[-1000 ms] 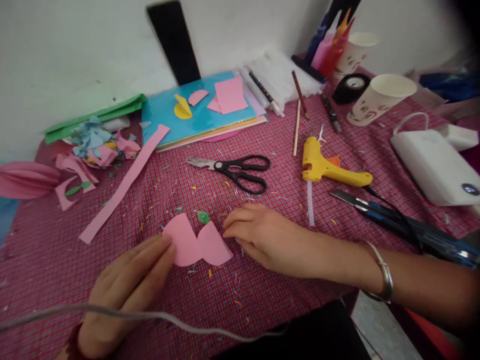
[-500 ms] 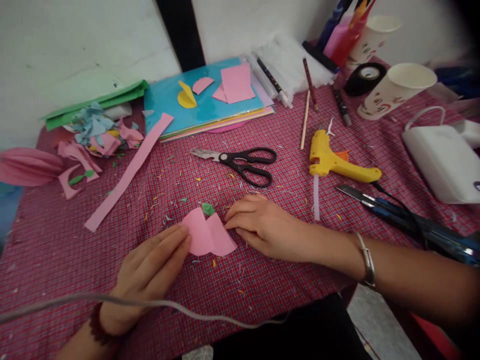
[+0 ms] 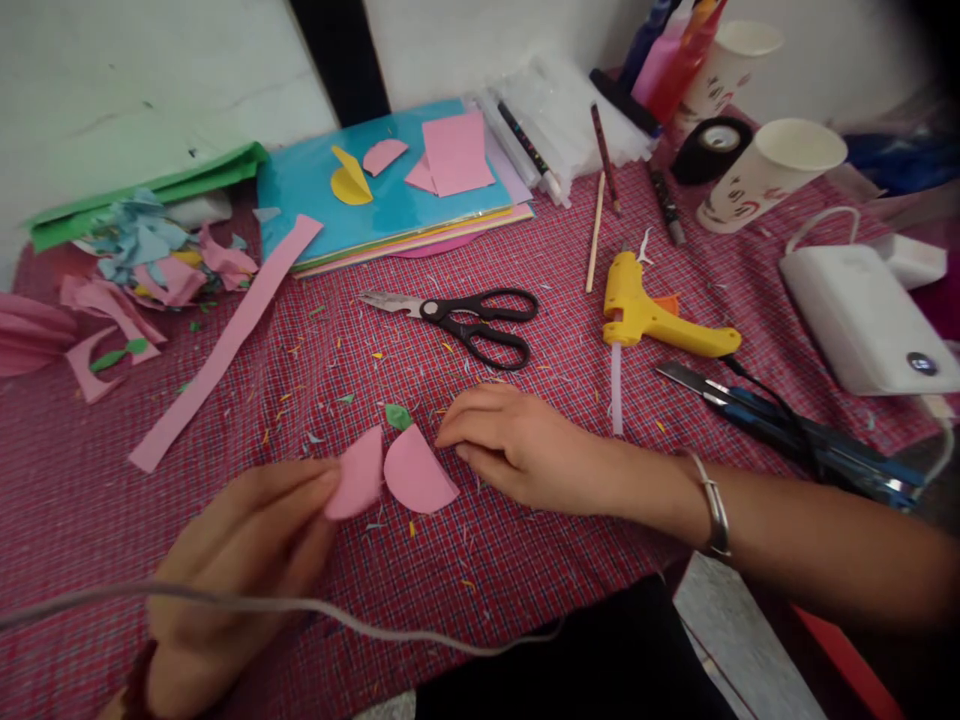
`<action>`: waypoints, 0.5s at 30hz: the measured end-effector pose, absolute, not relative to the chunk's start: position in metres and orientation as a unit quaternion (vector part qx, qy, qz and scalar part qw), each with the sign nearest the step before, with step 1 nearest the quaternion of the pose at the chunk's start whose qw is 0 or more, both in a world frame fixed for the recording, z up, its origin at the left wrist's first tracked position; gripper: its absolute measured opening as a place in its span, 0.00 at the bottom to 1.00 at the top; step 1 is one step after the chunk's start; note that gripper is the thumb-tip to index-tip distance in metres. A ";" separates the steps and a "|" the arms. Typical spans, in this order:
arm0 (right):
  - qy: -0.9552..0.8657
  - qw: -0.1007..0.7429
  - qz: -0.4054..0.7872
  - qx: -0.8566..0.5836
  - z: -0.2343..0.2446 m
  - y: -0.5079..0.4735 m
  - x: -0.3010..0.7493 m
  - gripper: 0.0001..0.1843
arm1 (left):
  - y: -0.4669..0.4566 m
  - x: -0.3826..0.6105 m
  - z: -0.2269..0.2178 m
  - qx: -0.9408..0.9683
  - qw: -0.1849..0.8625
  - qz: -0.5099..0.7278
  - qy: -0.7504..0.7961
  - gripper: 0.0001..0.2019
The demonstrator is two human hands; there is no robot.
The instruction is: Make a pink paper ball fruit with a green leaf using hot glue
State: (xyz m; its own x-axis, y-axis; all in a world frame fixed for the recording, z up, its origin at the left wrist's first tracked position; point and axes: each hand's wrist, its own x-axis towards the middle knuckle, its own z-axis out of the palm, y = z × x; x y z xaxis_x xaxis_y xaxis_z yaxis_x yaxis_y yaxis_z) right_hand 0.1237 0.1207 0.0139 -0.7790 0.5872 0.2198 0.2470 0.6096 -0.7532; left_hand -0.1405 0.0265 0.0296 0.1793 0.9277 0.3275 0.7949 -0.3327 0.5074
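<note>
My left hand pinches a pink paper half-circle between thumb and fingers, slightly blurred by motion. Just to its right, a second pink half-circle lies on the checked cloth, with a narrow gap between the two. A small green paper leaf sits at the top of that second piece. My right hand rests on the cloth close beside it, fingers loosely bent and a little apart from the thumb, with nothing visible in them.
Black-handled scissors lie beyond my hands. To the right are a yellow glue gun, a box cutter, a white device and a paper cup. A pink strip and paper scraps lie left. A white cable crosses in front.
The left-hand half-circle has moved left, away from the other one, which it overlapped or touched before. My right hand stays beside the second piece. The whole view has shifted slightly.
</note>
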 end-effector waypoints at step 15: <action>-0.852 0.237 0.400 -0.239 0.015 0.117 0.121 0.10 | 0.029 -0.111 0.033 0.716 0.310 0.327 0.534 0.11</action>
